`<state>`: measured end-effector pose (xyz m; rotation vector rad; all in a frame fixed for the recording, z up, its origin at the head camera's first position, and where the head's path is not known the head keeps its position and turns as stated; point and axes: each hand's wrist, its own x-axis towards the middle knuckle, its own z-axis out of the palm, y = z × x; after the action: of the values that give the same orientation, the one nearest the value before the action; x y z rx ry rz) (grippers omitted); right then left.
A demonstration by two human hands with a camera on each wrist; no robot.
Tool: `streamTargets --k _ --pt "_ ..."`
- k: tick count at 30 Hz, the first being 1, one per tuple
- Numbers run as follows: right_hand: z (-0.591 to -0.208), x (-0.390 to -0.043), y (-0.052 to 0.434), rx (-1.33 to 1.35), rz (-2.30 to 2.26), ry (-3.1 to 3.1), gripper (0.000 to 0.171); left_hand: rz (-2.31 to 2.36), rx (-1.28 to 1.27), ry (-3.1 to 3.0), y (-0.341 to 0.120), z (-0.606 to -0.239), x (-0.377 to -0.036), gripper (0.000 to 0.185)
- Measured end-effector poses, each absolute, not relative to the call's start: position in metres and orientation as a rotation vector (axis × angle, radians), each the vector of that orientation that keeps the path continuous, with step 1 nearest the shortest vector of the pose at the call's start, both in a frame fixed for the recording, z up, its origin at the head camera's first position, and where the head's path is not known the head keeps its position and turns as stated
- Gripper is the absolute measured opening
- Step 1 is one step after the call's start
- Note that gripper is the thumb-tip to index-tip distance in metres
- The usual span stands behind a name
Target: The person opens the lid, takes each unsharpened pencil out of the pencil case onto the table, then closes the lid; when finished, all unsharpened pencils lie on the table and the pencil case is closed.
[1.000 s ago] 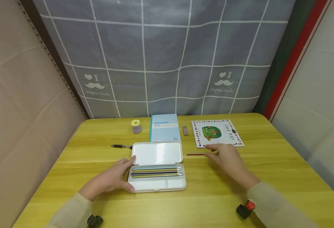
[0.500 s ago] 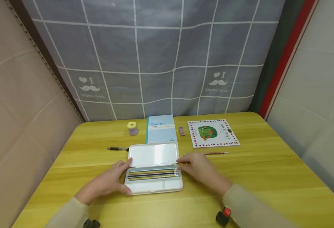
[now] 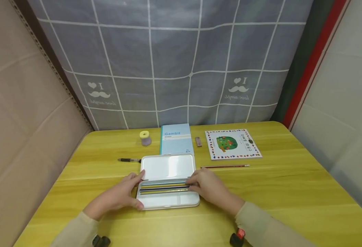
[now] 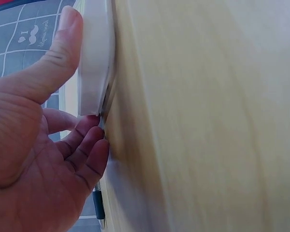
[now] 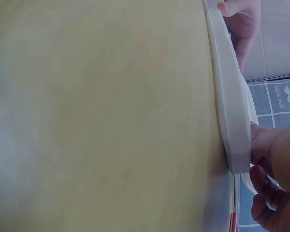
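A white pencil case (image 3: 168, 202) lies open in the middle of the yellow table (image 3: 286, 192), its lid (image 3: 168, 166) folded back flat. Several pencils (image 3: 164, 188) lie in its long compartment. My left hand (image 3: 134, 191) grips the case's left end, thumb on the front corner and fingers at the hinge. In the left wrist view, the thumb (image 4: 63, 43) lies along the case's edge (image 4: 94, 58). My right hand (image 3: 194, 185) holds the right end, its fingers curled at the hinge. The right wrist view shows that hand (image 5: 275, 188) against the case's end (image 5: 229, 106).
A red pencil (image 3: 224, 166) lies loose right of the lid. A black pen (image 3: 128, 160) lies left of it. Behind the case are a blue notebook (image 3: 176, 139), a small eraser (image 3: 198, 141), a yellow-topped sharpener (image 3: 145, 138) and a picture book (image 3: 232, 144). A curtain hangs behind.
My right hand let the red pencil lie on the table and moved left to the right end of the pencil case. The left hand stayed on the case.
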<state>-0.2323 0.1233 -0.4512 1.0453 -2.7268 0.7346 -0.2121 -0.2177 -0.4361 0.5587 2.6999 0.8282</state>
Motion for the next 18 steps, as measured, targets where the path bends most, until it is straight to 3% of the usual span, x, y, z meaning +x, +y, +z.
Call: streamTargets --k 18 --pt "-0.4422 -0.2274 0.1146 0.889 0.82 -2.825 0.004 0.801 0.549 2.697 -0.2183 -0.4352 -0.2123 0.128"
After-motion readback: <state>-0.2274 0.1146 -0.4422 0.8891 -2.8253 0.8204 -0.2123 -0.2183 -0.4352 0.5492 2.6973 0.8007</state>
